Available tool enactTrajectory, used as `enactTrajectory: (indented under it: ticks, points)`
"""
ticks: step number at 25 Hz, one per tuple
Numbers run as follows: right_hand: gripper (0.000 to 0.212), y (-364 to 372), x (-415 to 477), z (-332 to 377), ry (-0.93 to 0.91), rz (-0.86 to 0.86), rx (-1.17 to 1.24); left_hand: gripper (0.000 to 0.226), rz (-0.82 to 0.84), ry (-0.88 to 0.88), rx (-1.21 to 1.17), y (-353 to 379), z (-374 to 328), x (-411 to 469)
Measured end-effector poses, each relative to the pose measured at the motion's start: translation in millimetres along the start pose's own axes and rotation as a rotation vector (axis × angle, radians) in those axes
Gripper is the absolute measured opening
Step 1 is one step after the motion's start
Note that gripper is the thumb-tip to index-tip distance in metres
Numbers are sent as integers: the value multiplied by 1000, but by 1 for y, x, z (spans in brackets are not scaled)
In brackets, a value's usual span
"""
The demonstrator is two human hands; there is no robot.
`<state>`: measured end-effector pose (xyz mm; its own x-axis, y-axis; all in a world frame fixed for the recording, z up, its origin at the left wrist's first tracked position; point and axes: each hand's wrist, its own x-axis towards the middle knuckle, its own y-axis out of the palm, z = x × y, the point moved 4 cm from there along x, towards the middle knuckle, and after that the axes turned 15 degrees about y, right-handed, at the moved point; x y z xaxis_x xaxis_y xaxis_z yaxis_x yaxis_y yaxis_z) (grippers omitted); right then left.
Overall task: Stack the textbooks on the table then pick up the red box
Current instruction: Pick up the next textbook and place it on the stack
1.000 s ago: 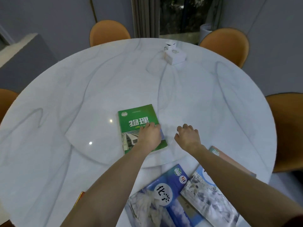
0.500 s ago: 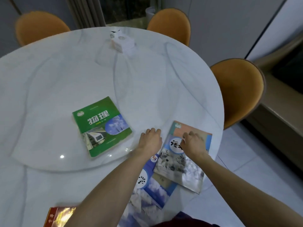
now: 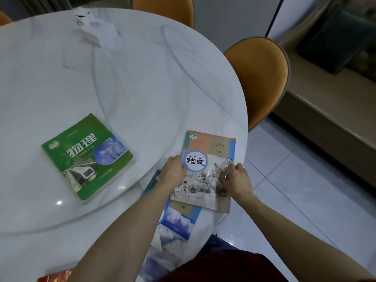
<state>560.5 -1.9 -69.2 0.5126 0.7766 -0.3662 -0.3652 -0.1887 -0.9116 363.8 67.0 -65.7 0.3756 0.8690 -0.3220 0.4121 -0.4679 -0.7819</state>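
Round white marble worktop fills left and centre of frame. Green physics textbook lies flat, centre-left, long axis running upper left to lower right, title end toward upper left. Blue textbook lower centre, mostly under the arm, long axis roughly up-down. Chinese textbook right of centre near the worktop edge, overlapping the blue one, long axis roughly vertical in frame, title end up. Left hand on its left edge, right hand on its right edge, fingers curled onto the cover, gripping the book; whether it's lifted, cannot tell. Step: stacking, this book in hand. Next likely needs carrying it left onto the green one, squared up. Red box barely visible at bottom left edge, untouched
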Motion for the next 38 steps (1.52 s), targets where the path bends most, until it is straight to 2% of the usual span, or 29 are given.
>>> enactTrajectory:
  ticks: [3,5,6,8,11,15,19,22,26,28,35,38]
  points:
    - [36,4,-1,-7,85,68,147,18,-83,-124,-237,-1,6,3]
    - [37,7,0,-10,168,117,247,34,-111,-178,-323,-1,9,3]
    - [36,9,1,-11,200,127,278,30,-119,-178,-363,-1,8,2]
    - [34,9,3,-14,250,140,329,9,-147,-169,-480,4,4,-2]
    - [32,11,3,-16,285,151,395,20,-225,-156,-646,11,-1,-11]
    - [31,13,0,-17,320,167,548,11,-307,-173,-842,12,-2,-18]
    - [38,3,-5,-12,327,238,805,13,-363,-194,-917,2,8,-22]
    - [39,-11,-5,6,282,293,919,13,-449,-196,-962,-12,19,-26]
    - [39,-27,0,45,190,346,941,13,-579,-223,-992,-41,33,-39]
    - [40,-33,3,63,149,356,930,18,-621,-236,-993,-55,37,-45]
    - [37,-42,2,162,-79,451,804,7,-872,-325,-990,-106,80,-83]
    - [36,-38,-3,210,-171,497,725,14,-975,-399,-1007,-124,104,-103]
